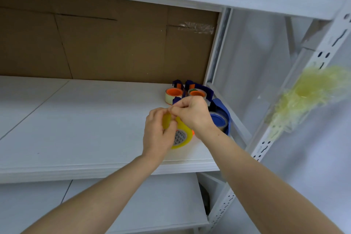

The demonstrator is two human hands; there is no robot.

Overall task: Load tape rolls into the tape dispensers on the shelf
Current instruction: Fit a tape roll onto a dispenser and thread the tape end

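Gripping the yellow tape roll [185, 130] near the shelf's [76, 119] right edge, the left hand [157, 135] steadies it while the right hand [191, 114] pinches its top. The blue dispenser [223, 118] behind looks loaded; this roll isn't yet.

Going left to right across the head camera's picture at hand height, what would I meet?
Left hand → right hand → blue dispenser holding a blue-cored roll → pale yellow tuft. The yellow tape roll, held by both hands, overlaps them, so it is left out.
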